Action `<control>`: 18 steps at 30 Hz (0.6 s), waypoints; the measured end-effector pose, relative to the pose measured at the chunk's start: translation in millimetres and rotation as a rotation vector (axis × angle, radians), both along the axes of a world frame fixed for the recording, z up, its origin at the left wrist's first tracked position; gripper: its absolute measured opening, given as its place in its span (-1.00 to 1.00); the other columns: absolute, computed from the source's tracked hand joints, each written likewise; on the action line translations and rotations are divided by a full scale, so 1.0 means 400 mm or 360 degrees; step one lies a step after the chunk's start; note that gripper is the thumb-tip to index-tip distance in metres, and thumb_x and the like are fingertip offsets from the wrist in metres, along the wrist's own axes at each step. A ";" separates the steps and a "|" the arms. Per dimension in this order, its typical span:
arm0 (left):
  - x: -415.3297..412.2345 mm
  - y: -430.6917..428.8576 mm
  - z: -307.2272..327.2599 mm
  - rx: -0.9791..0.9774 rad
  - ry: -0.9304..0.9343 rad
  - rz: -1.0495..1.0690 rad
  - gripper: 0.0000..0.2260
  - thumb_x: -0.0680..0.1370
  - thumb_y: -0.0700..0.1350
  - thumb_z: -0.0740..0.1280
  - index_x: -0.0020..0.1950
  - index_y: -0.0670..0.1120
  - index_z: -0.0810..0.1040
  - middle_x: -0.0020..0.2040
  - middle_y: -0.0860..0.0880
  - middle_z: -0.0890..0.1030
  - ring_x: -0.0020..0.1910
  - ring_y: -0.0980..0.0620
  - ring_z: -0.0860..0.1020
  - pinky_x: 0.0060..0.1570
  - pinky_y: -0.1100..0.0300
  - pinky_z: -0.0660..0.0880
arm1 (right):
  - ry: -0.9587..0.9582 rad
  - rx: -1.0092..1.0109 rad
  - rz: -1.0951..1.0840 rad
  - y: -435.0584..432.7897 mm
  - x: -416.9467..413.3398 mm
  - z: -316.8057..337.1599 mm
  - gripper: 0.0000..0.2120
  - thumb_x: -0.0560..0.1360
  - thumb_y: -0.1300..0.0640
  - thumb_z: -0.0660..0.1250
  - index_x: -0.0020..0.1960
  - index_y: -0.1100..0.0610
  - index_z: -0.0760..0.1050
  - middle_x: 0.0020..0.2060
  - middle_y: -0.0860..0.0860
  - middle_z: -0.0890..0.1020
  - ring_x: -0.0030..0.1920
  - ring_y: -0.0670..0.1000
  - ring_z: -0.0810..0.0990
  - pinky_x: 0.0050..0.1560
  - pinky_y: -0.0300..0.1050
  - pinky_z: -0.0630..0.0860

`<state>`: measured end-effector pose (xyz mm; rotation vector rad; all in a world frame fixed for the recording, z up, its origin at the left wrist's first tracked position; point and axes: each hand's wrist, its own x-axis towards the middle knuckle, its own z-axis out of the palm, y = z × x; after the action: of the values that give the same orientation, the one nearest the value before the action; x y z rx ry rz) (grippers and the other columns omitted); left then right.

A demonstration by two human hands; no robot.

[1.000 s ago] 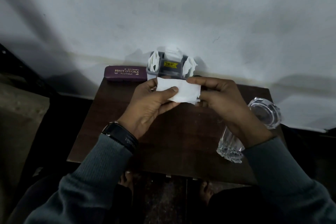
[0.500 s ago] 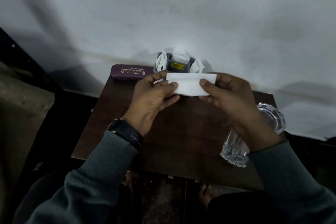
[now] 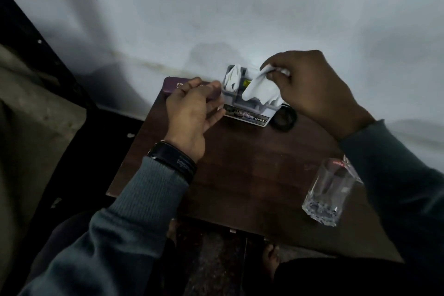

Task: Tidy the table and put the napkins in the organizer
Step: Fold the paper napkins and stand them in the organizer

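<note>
The right hand (image 3: 312,94) is pinching a crumpled white paper napkin (image 3: 262,90) between thumb and fingertips. The napkin is hanging down onto the right-hand side of the small grey plastic organizer (image 3: 234,103). The left hand (image 3: 192,110) is hovering, fingers loosely spread, just beside the organizer's left wall and is partly covering a maroon spectacle case (image 3: 169,85). Another folded white napkin (image 3: 233,77) is sitting in the left compartment. A clear faceted glass tumbler (image 3: 329,194) is standing near the right edge of the dark wooden table (image 3: 240,170).
</note>
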<state>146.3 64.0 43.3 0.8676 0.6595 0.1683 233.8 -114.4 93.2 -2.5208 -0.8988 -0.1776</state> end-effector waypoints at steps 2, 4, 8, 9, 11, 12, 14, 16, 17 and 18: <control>-0.002 0.003 -0.002 0.0010 0.0003 -0.0023 -0.70 0.60 -0.25 0.39 0.30 -0.06 0.49 -0.04 -0.01 0.78 -0.20 0.03 0.71 0.01 -0.02 0.68 | 0.0019 -0.0141 0.0027 0.015 0.008 -0.008 -0.78 0.59 0.30 0.31 0.07 0.10 0.70 -0.03 0.01 0.73 -0.02 -0.06 0.63 0.01 -0.10 0.52; -0.003 0.005 -0.004 0.0019 0.0009 -0.0036 -0.72 0.61 -0.24 0.38 0.29 -0.04 0.48 -0.04 0.02 0.78 -0.20 0.05 0.72 0.00 0.01 0.68 | 0.0035 -0.0250 0.0019 0.027 0.016 -0.018 -0.76 0.59 0.33 0.29 0.08 0.10 0.69 -0.02 0.02 0.72 -0.01 -0.09 0.62 -0.02 -0.13 0.50; -0.002 0.007 -0.007 0.0009 0.0020 -0.0047 -0.74 0.61 -0.21 0.37 0.27 -0.01 0.49 -0.12 0.06 0.77 -0.24 0.08 0.72 -0.01 0.02 0.67 | 0.0066 -0.0377 -0.0044 0.049 0.025 -0.033 -0.73 0.57 0.31 0.25 0.07 0.06 0.66 0.00 0.00 0.71 0.04 -0.03 0.64 0.02 -0.03 0.58; -0.001 0.008 -0.007 0.0009 0.0027 -0.0052 -0.76 0.61 -0.21 0.37 0.25 0.00 0.49 -0.12 0.07 0.77 -0.24 0.08 0.71 -0.02 0.02 0.67 | 0.0082 -0.0389 -0.0070 0.054 0.025 -0.035 -0.73 0.57 0.31 0.24 0.07 0.06 0.65 -0.01 0.00 0.70 0.02 0.00 0.65 0.00 0.01 0.59; -0.001 0.009 -0.008 0.0016 0.0035 -0.0062 -0.79 0.61 -0.20 0.36 0.21 0.02 0.50 -0.12 0.07 0.77 -0.23 0.08 0.71 -0.01 0.03 0.66 | 0.0088 -0.0427 -0.0109 0.061 0.026 -0.037 -0.75 0.56 0.31 0.23 0.05 0.06 0.62 -0.06 0.00 0.68 -0.05 0.06 0.64 -0.07 0.06 0.60; 0.000 0.009 -0.009 0.0020 0.0035 -0.0063 -0.80 0.61 -0.19 0.37 0.19 0.03 0.50 -0.13 0.08 0.77 -0.22 0.08 0.71 -0.01 0.04 0.66 | 0.0083 -0.0450 -0.0115 0.063 0.027 -0.039 -0.76 0.56 0.31 0.23 0.04 0.07 0.61 -0.09 0.00 0.66 -0.08 0.08 0.62 -0.10 0.06 0.59; -0.001 0.012 -0.010 0.0023 0.0039 -0.0061 -0.81 0.61 -0.19 0.37 0.17 0.04 0.51 -0.12 0.08 0.77 -0.21 0.09 0.72 -0.03 0.05 0.67 | 0.0088 -0.0461 -0.0123 0.067 0.027 -0.039 -0.74 0.55 0.32 0.23 0.04 0.06 0.62 -0.10 0.01 0.66 -0.09 0.08 0.61 -0.11 0.05 0.58; -0.001 0.013 -0.010 0.0027 0.0044 -0.0061 -0.82 0.61 -0.18 0.37 0.16 0.04 0.51 -0.12 0.08 0.77 -0.22 0.09 0.72 -0.05 0.07 0.66 | 0.0088 -0.0447 -0.0137 0.070 0.028 -0.035 -0.68 0.55 0.34 0.23 0.09 0.03 0.64 -0.05 0.02 0.68 -0.04 0.08 0.63 -0.06 0.05 0.59; -0.002 0.014 -0.011 0.0029 0.0045 -0.0064 -0.82 0.61 -0.18 0.37 0.16 0.04 0.51 -0.12 0.08 0.77 -0.23 0.09 0.72 -0.06 0.08 0.66 | 0.0087 -0.0447 -0.0149 0.072 0.028 -0.033 -0.67 0.55 0.34 0.23 0.12 0.03 0.65 -0.03 0.03 0.68 -0.02 0.10 0.64 -0.03 0.06 0.60; -0.002 0.014 -0.011 0.0030 0.0046 -0.0067 -0.81 0.61 -0.18 0.37 0.17 0.04 0.51 -0.12 0.08 0.77 -0.23 0.10 0.72 -0.08 0.10 0.66 | 0.0083 -0.0457 -0.0162 0.072 0.030 -0.033 -0.68 0.55 0.34 0.23 0.13 0.04 0.64 -0.02 0.04 0.68 0.00 0.11 0.64 -0.02 0.07 0.60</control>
<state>145.4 69.5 39.0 0.9029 0.6666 0.1245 245.8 -85.4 80.2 -2.8238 -0.8264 -0.0143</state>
